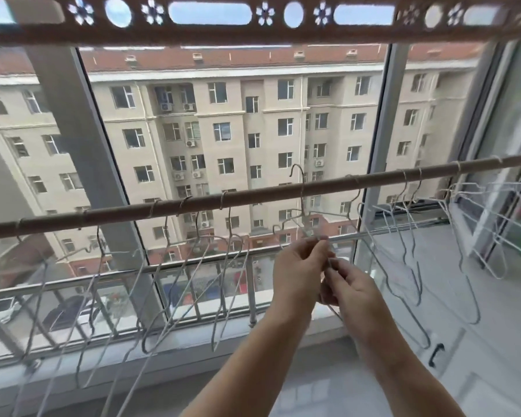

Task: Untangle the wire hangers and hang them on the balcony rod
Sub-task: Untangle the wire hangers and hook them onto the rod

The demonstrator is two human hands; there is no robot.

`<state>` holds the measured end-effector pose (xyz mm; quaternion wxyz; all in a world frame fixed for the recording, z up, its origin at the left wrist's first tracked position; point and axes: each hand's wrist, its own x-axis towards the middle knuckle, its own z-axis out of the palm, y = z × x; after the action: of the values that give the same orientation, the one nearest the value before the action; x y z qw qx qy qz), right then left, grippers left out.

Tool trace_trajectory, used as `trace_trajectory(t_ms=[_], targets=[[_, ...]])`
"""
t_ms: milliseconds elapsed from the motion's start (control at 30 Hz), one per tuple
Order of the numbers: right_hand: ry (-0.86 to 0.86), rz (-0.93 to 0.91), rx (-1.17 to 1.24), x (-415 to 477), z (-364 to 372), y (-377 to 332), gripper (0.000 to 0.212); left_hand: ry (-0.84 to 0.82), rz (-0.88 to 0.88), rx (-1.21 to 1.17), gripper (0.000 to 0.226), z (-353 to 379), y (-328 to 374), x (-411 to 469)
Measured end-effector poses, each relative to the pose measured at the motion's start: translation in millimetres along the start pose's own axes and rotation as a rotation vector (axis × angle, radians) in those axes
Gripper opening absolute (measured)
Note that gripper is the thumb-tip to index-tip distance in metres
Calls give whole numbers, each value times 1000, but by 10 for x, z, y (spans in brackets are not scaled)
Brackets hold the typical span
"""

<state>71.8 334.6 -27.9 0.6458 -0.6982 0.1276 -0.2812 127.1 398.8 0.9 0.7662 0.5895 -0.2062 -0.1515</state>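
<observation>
A brown rod ran across, rising toward the right. Thin pale wire hangers hung tilted along its left stretch, with others at its right. Between them a loose hanger stood upright, its hook above the rod.

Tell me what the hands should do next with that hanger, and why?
Probably push the held hanger forward and lower its hook onto the rod. Both the left hand and right hand pinch its wire, the hook sticks up just above the rod but isn't over it, and there is a gap between the hung hangers there.
</observation>
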Motion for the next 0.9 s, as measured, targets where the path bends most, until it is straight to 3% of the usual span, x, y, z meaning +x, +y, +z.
trace_trajectory(t_ms=[400, 500, 567, 700, 800, 900], targets=[[-42, 109, -89, 59, -4, 326, 19, 56, -139, -14, 13, -97, -196, -6], [-8, 82, -190, -4, -19, 301, 18, 124, -70, 76, 18, -187, -257, -28], [47, 18, -336, -45, -31, 279, 33, 178, -11, 138, 15, -284, -291, -71], [173, -287, -449, -204, 49, 61, 38, 332, 221, 211, 11, -526, -194, -248], [64, -412, -320, -329, 274, -60, 31, 491, 419, 202, 15, -713, -2, -365], [-138, -282, -266, -338, 597, 48, 33, 597, 447, 243, 14, -919, 98, -371]])
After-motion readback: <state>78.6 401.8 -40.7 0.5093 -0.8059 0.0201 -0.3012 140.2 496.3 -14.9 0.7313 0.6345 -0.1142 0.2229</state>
